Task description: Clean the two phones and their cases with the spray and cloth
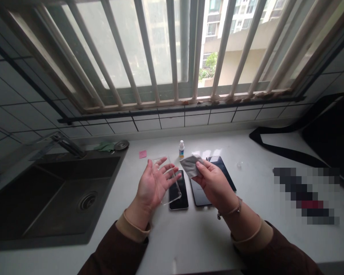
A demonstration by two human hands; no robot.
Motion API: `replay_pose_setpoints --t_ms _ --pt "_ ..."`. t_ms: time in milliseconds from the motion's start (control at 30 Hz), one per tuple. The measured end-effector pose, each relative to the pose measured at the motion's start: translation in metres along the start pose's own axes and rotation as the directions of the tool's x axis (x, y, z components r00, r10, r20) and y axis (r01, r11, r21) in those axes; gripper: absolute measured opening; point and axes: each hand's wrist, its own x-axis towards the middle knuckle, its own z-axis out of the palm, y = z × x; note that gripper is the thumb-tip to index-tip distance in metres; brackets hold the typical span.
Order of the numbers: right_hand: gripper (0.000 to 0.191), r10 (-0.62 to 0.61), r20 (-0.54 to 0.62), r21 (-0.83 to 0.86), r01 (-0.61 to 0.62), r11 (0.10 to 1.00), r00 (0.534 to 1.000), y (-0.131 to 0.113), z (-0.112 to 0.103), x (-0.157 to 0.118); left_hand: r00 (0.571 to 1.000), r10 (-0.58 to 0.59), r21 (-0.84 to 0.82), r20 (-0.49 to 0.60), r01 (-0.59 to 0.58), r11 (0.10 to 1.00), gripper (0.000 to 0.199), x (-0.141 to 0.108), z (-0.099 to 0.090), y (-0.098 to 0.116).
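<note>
A clear phone case (pixel 176 186) lies across the fingers of my left hand (pixel 154 183), which is turned palm up and seen partly through the plastic. In my right hand (pixel 213 181) a folded grey cloth (pixel 191 165) is pinched between thumb and fingers. Below the case, a black phone (pixel 179 196) rests on the counter. Under and behind my right hand is a dark, flat tablet-like device (pixel 226 173), partly hidden by that hand. Just beyond the cloth stands a small white bottle (pixel 181 149) with a coloured label.
To the left is a dark sink (pixel 60 214) with a faucet (pixel 68 145); a green cloth (pixel 104 147) lies behind it. A pink note (pixel 142 154) is on the white counter (pixel 166 244). On the right are a black bag strap (pixel 271 147) and a pixelated patch. A barred window rises behind.
</note>
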Motion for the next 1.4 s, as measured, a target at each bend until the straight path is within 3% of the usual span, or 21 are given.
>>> replay_pose_setpoints --t_ms 67,133,233,300,367,467,567,667,833,933,1033,1100,1167,1400 --pt "0.039 -0.086 -0.043 -0.118 0.081 0.99 0.995 0.002 -0.003 0.002 1.0 -0.009 0.03 0.008 0.009 1.0 0.051 -0.002 0.001 -0.005" --pt "0.035 -0.214 -0.008 -0.332 0.199 0.922 0.977 0.004 -0.005 0.0 1.0 -0.004 0.06 0.005 0.003 0.998 0.054 -0.003 0.001 -0.012" --pt "0.03 -0.353 0.209 -0.627 0.402 0.667 0.912 0.009 -0.001 -0.008 1.0 -0.007 0.086 0.005 0.007 0.996 0.059 -0.003 0.001 -0.021" --pt "0.033 -0.349 0.411 -0.671 0.539 0.51 0.842 0.014 0.003 -0.013 1.0 -0.011 0.082 -0.015 0.012 0.997 0.06 -0.003 0.002 -0.025" --pt "0.037 -0.311 0.566 -0.631 0.644 0.432 0.763 0.018 0.007 -0.016 0.999 0.007 0.07 -0.045 -0.004 0.998 0.06 -0.002 0.002 -0.026" --pt "0.04 -0.233 0.685 -0.579 0.71 0.401 0.691 0.021 0.007 -0.018 0.991 0.074 0.086 -0.113 -0.064 0.994 0.062 0.001 0.001 -0.024" --pt "0.037 -0.115 0.732 -0.588 0.708 0.392 0.672 0.017 0.005 -0.02 0.976 0.093 0.092 -0.195 -0.076 0.993 0.066 0.004 -0.001 -0.019" --pt "0.03 -0.053 0.721 -0.606 0.667 0.433 0.69 0.006 0.004 -0.022 0.973 0.066 0.051 -0.221 -0.056 0.997 0.066 0.005 -0.002 -0.015" --pt "0.025 -0.041 0.628 -0.566 0.492 0.661 0.777 -0.008 0.005 -0.022 0.987 -0.062 -0.07 -0.145 0.053 0.996 0.069 0.005 -0.003 -0.008" --pt "0.031 -0.133 0.45 -0.445 0.351 0.824 0.883 -0.004 0.002 -0.015 0.991 -0.127 -0.112 -0.052 0.12 0.986 0.069 0.006 -0.006 -0.005" --pt "0.037 -0.156 0.189 -0.284 0.206 0.937 0.97 0.003 -0.003 -0.006 0.992 -0.123 -0.108 -0.012 0.121 0.987 0.071 0.008 -0.008 -0.003" --pt "0.039 -0.161 0.048 -0.242 0.168 0.956 0.986 0.005 -0.006 -0.002 0.991 -0.131 -0.098 -0.004 0.13 0.987 0.071 0.007 -0.008 -0.004" --pt "0.04 -0.183 -0.008 -0.272 0.174 0.947 0.983 0.006 -0.007 0.0 0.992 -0.128 -0.091 -0.008 0.126 0.988 0.07 0.006 -0.008 -0.004" --pt "0.042 -0.205 0.058 -0.364 0.212 0.907 0.977 0.009 -0.01 -0.001 0.995 -0.104 -0.051 0.009 0.104 0.993 0.07 0.005 -0.007 -0.005"
